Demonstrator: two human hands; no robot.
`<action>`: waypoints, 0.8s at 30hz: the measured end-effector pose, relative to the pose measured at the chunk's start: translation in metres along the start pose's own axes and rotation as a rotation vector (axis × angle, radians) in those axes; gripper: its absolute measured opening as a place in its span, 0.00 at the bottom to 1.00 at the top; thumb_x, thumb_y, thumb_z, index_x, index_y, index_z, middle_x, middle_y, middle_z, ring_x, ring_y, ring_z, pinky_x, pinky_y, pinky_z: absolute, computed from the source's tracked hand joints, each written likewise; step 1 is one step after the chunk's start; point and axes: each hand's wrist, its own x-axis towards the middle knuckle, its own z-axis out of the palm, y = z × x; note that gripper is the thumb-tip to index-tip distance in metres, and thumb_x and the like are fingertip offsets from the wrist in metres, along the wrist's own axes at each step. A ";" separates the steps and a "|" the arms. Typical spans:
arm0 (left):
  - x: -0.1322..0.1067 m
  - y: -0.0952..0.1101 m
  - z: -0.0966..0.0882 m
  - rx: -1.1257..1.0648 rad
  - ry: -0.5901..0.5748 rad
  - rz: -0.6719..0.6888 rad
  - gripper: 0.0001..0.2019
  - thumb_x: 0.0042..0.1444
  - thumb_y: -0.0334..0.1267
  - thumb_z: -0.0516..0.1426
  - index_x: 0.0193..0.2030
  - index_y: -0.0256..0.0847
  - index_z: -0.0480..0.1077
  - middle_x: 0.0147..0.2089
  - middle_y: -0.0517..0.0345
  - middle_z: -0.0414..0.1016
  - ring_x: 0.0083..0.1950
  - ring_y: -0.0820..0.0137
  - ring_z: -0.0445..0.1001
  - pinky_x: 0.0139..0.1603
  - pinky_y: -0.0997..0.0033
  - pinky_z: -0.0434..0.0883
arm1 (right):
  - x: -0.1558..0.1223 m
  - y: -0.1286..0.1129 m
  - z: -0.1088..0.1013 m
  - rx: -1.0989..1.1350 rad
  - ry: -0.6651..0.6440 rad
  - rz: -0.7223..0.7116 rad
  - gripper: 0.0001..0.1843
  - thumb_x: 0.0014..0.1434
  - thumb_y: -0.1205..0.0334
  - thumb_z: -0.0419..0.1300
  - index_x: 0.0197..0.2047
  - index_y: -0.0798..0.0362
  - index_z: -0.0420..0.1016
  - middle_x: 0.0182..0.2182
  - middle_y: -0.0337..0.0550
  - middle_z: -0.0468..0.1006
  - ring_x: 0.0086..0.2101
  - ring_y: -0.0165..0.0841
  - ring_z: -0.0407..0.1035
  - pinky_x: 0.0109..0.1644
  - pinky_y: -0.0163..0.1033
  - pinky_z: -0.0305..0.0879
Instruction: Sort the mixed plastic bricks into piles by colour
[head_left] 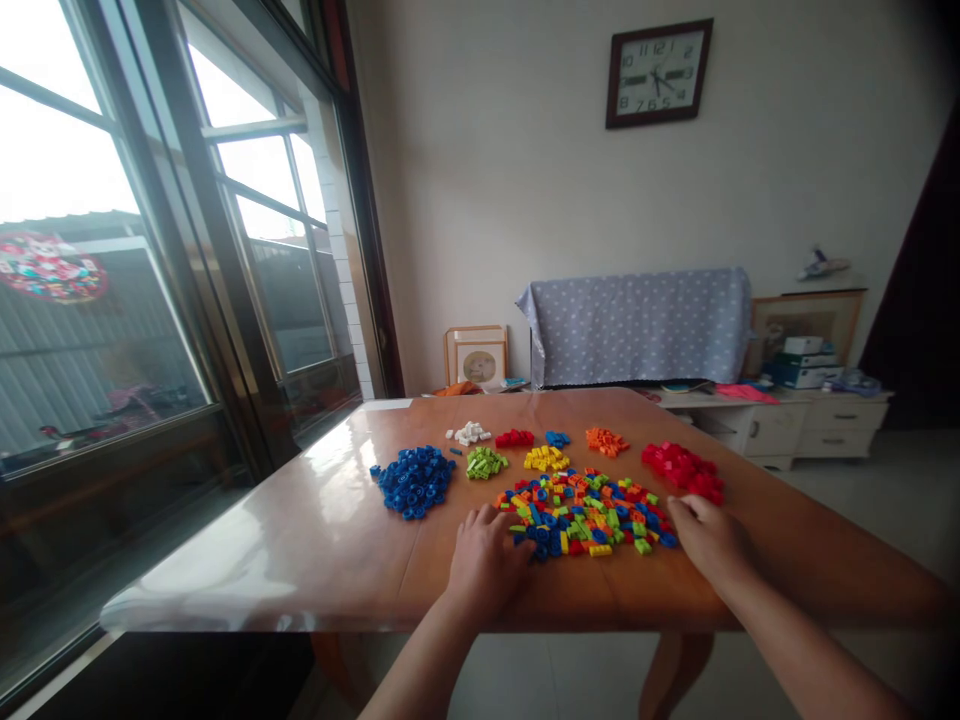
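Observation:
A mixed pile of toy building bricks (592,515) in red, orange, yellow, green and blue spreads over the near part of the wooden table (360,590). At its left edge, my left hand (487,560) rests with bent fingers, thumb and forefinger apart beside blue pieces. My right hand (709,540) is at the pile's right edge, fingers drawn together; whatever they may hold is hidden. Just beyond it lies a heap of red bricks (682,470). On the far left is a large heap of round blue pieces (416,482).
Smaller sorted heaps line the back: white bricks (470,433), green bricks (486,462), red bricks (514,438), yellow bricks (546,458), blue bricks (557,439) and orange bricks (606,442). A window (270,220) stands left; a low cabinet (832,425) is behind the table.

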 end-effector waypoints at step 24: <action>-0.006 0.013 -0.007 0.041 -0.052 0.004 0.08 0.60 0.42 0.55 0.42 0.45 0.71 0.48 0.51 0.73 0.53 0.59 0.68 0.50 0.64 0.60 | -0.017 -0.011 -0.008 -0.011 0.089 -0.039 0.26 0.64 0.43 0.46 0.33 0.50 0.77 0.28 0.44 0.77 0.29 0.35 0.66 0.31 0.35 0.50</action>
